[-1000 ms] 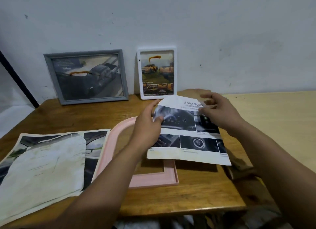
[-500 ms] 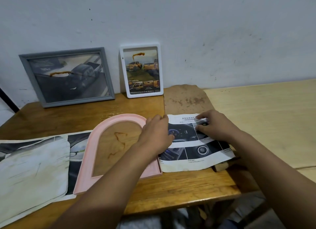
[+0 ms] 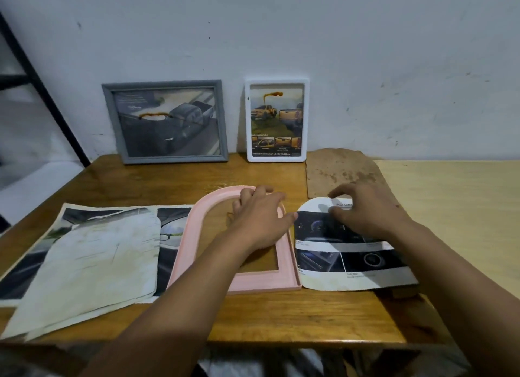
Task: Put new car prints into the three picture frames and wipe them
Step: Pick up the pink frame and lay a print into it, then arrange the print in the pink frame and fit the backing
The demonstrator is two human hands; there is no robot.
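Observation:
A pink arched frame (image 3: 185, 252) lies flat on the wooden table (image 3: 281, 314), with no print in it. My left hand (image 3: 259, 219) rests on its upper right curve, fingers curled over the rim. Just to the right of the frame lies an arch-cut car print (image 3: 351, 264) showing dashboard pictures. My right hand (image 3: 368, 210) sits on its upper part, fingertips pinching the rounded top edge. A grey frame (image 3: 174, 159) and a white frame (image 3: 277, 159) lean upright against the wall, each holding a car print with an orange-brown smear on the glass.
A brown arched backing board (image 3: 337, 171) lies behind the print near the wall. Large worn car prints (image 3: 98, 264) are spread over the table's left side. A paler wooden surface (image 3: 450, 207) adjoins on the right. A black metal bar (image 3: 42, 89) slants at the far left.
The print has come down from the air and now lies flat to the right of the pink frame. My left hand has let go of it and moved onto the frame's arch.

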